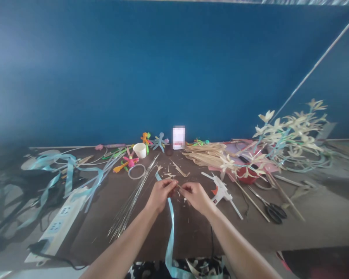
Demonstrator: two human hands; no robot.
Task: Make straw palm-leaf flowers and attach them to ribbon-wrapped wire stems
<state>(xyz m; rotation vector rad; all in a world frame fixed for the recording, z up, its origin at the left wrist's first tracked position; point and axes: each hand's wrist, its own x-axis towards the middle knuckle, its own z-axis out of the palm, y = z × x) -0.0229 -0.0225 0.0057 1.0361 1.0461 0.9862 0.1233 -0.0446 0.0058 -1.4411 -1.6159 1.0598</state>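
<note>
My left hand (162, 193) and my right hand (197, 197) meet close together above the middle of the dark table, fingertips pinched. Between them shows a trace of something thin and pale, too small to name. A light blue ribbon (171, 224) passes at my left hand and hangs down over the front edge; whether the fingers grip it is hidden. Pale dry husk scraps (180, 169) lie scattered just beyond my fingers. To the left rests a bundle of thin metal wires (133, 195). A white glue gun (221, 190) lies beside my right hand.
On the left are a power strip (59, 223) and looped blue ribbon (70, 170). A white cup (140, 150) stands near the wall. Dried husks (205, 154), black-handled scissors (275, 212) and pale husk flowers (291, 133) fill the right side.
</note>
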